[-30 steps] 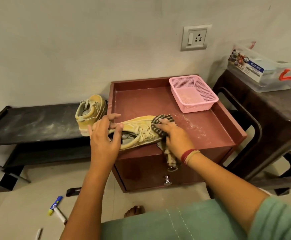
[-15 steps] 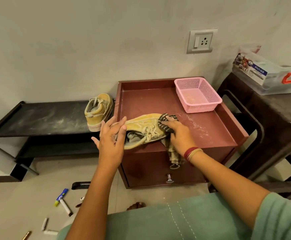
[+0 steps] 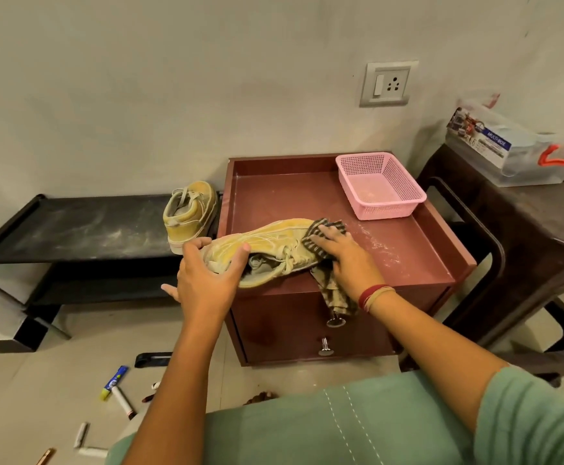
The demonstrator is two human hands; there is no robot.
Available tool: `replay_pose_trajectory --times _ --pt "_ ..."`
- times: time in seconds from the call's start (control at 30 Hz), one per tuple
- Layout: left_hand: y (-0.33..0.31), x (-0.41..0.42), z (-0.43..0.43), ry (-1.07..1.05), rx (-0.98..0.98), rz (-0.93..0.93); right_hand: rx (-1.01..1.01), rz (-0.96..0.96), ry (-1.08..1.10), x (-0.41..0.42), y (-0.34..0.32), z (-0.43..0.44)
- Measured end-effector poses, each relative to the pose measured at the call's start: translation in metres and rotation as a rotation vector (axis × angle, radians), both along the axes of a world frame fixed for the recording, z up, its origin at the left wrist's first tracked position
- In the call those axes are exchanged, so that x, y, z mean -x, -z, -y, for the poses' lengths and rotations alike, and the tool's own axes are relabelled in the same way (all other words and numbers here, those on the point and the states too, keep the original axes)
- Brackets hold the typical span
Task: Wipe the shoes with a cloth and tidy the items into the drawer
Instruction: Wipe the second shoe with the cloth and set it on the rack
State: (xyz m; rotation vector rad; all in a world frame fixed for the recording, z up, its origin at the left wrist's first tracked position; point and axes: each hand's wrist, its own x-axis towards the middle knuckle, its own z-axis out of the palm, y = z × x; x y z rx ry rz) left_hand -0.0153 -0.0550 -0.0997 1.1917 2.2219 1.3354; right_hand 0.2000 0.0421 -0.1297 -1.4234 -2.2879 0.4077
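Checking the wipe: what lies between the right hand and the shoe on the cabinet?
Head view: the striped cloth, under the right hand, on the shoe.

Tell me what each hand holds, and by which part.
Left hand grips the dusty yellow canvas shoe at its heel end; right hand presses the striped cloth flat against its toe.
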Motion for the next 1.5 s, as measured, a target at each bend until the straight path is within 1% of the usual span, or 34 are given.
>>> replay_pose_trajectory --times 0.03,0.07,0.13,0.17,0.23,0.3,0.33,0.4,0.43,0.53,0.57,0.67,0.7,0.77,0.8,0.83,0.93,0.97,1.0,1.03,1.07,1.1,1.13,1.17,1.27,1.3,1.4,1.43,1.5 --pt "-0.001 -0.001 0.0 0.003 -0.015 -0.016 0.0 -0.024 0.034 0.002 -0.001 -0.001" --pt "-0.002 -0.001 0.0 0.002 -0.023 -0.03 -0.003 -0.042 0.013 0.005 -0.001 0.002" --pt "-0.003 -0.001 -0.002 -0.006 -0.026 -0.043 -0.008 -0.045 -0.103 0.011 0.001 0.011" --pt "-0.005 0.001 -0.002 -0.008 -0.019 -0.047 -0.014 -0.031 -0.128 0.011 0.002 0.011" --pt "-0.004 0.002 -0.005 -0.01 -0.002 -0.049 -0.014 -0.014 -0.024 0.006 0.003 0.0" --pt "-0.004 0.001 -0.006 -0.006 -0.008 -0.047 -0.001 -0.043 0.069 0.004 0.002 -0.005" --pt "-0.005 0.001 -0.006 -0.006 -0.013 -0.047 -0.007 -0.046 0.038 0.006 0.001 -0.003" --pt "-0.006 0.002 -0.007 -0.011 -0.015 -0.047 -0.029 -0.026 -0.098 0.013 0.001 0.004" --pt "-0.006 0.003 -0.008 -0.012 -0.012 -0.048 -0.033 -0.023 -0.12 0.013 0.002 0.003" --pt "-0.005 0.004 -0.007 -0.006 -0.009 -0.058 -0.012 -0.072 0.053 0.009 0.002 -0.008" --pt "-0.005 0.004 -0.007 -0.004 -0.012 -0.055 -0.009 -0.07 0.058 0.011 0.003 -0.008" --pt "-0.006 0.004 -0.008 -0.013 -0.009 -0.051 -0.048 -0.048 -0.081 0.019 0.005 0.003" --pt "-0.006 0.004 -0.008 -0.014 -0.006 -0.053 -0.051 -0.051 -0.077 0.017 0.007 0.003" --pt "-0.007 0.004 -0.007 -0.008 -0.007 -0.052 -0.042 -0.078 0.024 0.01 0.009 -0.007" --pt "-0.007 0.003 -0.007 -0.007 -0.008 -0.046 -0.025 -0.112 0.08 0.008 0.011 -0.014" --pt "-0.007 0.003 -0.008 -0.005 -0.006 -0.041 0.002 -0.194 0.151 0.006 0.011 -0.019" --pt "-0.006 0.003 -0.009 -0.004 -0.002 -0.039 0.052 -0.625 0.446 0.009 0.003 -0.024" --pt "-0.006 0.004 -0.01 -0.005 -0.002 -0.038 0.059 -0.721 0.485 0.013 0.0 -0.02" --pt "-0.006 0.004 -0.011 -0.005 -0.001 -0.035 0.07 -0.762 0.451 0.018 -0.002 -0.014" --pt "-0.005 0.004 -0.011 -0.003 -0.001 -0.032 0.085 -0.744 0.346 0.023 -0.001 -0.008" --pt "-0.005 0.004 -0.011 0.0 0.0 -0.027 0.107 -0.654 0.202 0.028 0.004 0.0" --pt "-0.005 0.004 -0.011 0.003 0.001 -0.023 0.115 -0.516 0.063 0.032 0.01 0.008" --pt "-0.006 0.004 -0.011 0.005 0.002 -0.021 0.097 -0.4 -0.013 0.032 0.016 0.009" --pt "-0.007 0.004 -0.01 0.006 0.005 -0.016 0.083 -0.355 -0.007 0.028 0.018 0.004" --pt "-0.008 0.004 -0.01 0.002 0.009 -0.01 0.107 -0.409 0.231 0.015 0.014 -0.007" --pt "-0.009 0.004 -0.009 0.005 0.013 -0.009 0.101 -0.382 0.225 0.016 0.013 -0.006" --pt "-0.009 0.005 -0.009 0.014 0.019 -0.003 0.063 -0.283 -0.009 0.024 0.018 0.007" --pt "-0.009 0.005 -0.009 0.018 0.023 0.0 0.06 -0.305 -0.012 0.022 0.019 0.005" --pt "-0.009 0.005 -0.01 0.027 0.026 -0.003 0.111 -0.419 0.155 0.015 0.018 -0.005"
